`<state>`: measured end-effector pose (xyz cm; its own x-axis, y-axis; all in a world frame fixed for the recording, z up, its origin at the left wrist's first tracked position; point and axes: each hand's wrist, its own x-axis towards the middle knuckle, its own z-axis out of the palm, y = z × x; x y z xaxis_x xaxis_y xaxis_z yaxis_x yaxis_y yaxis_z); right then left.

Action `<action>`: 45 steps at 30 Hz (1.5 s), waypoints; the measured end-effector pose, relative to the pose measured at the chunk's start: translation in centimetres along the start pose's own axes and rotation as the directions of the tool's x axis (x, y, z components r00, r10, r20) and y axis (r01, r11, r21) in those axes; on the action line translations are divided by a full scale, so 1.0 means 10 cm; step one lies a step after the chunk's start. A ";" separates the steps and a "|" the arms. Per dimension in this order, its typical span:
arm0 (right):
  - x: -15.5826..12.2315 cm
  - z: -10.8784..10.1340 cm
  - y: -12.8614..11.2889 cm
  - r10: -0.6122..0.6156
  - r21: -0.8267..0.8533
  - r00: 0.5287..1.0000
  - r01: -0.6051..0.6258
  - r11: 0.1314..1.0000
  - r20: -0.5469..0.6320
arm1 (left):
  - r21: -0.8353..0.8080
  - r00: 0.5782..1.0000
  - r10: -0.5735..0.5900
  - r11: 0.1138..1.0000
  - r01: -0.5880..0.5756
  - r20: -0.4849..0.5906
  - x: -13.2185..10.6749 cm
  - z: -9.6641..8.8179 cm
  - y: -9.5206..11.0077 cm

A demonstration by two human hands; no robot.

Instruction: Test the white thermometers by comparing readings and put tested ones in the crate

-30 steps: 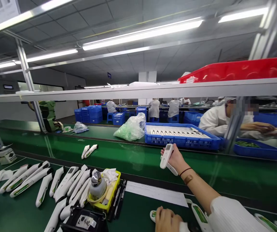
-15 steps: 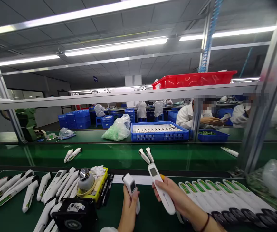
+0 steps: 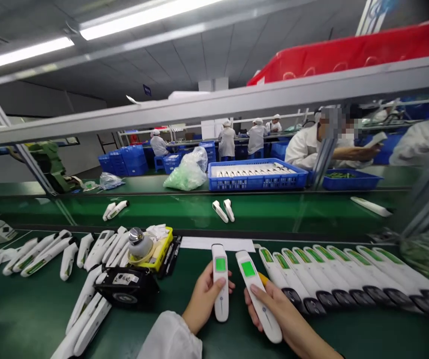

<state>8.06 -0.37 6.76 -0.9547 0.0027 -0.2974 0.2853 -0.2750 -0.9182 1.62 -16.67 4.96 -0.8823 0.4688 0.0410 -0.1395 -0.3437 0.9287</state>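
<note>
My left hand (image 3: pixel 201 301) is wrapped round a white handheld infrared thermometer (image 3: pixel 221 305), thumb on its front below the screen. In my right hand (image 3: pixel 280 311) is a second such thermometer (image 3: pixel 270 325), tilted to the left at its top. Both screens glow green and face me. Something yellow (image 3: pixel 263 279) shows at a finger of my right hand. Just right of it lies a row of open white thermometer housings (image 3: pixel 321 271) with green boards showing and black ends towards me.
Left are piled thermometers (image 3: pixel 48 254), a black box (image 3: pixel 126 286), a yellow tray (image 3: pixel 165 249) with a metal-topped bottle (image 3: pixel 139 243), and black pens (image 3: pixel 171 257). Two thermometers (image 3: pixel 224 211) lie on the green belt (image 3: pixel 169 214). Behind stand a blue crate (image 3: pixel 257 182) and co-workers. A metal rail (image 3: pixel 154 109) crosses above.
The two thermometers' screens have turned from dark to bright green. My left hand has turned its thermometer upright towards me. The camera view has tilted downward.
</note>
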 end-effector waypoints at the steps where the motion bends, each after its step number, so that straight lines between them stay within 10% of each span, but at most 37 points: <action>1: -0.01 0.00 0.00 -0.012 0.020 1.000 0.012 1.000 -0.009 | -0.012 1.000 -0.010 1.000 0.010 -0.017 0.00 0.00 -0.01; 14: -0.05 -0.07 -0.08 0.076 0.172 0.997 -0.077 0.982 0.012 | -0.146 0.986 -0.157 0.978 0.147 -0.058 -0.05 0.03 -0.03; 23: -0.08 -0.01 0.03 -0.088 -0.011 0.984 0.091 0.996 0.154 | -0.066 0.979 -0.040 0.996 0.054 0.198 -0.22 0.16 0.03; 45: -0.17 -0.03 0.05 -0.059 -0.119 0.966 0.091 0.989 0.252 | -0.079 0.974 -0.002 0.997 0.020 0.226 -0.26 0.13 0.02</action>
<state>9.88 -0.20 6.69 -0.9602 -0.2236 -0.1676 0.2052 -0.1569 -0.9661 4.48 -16.87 5.48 -0.7578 0.6411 0.1215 -0.1921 -0.3971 0.8975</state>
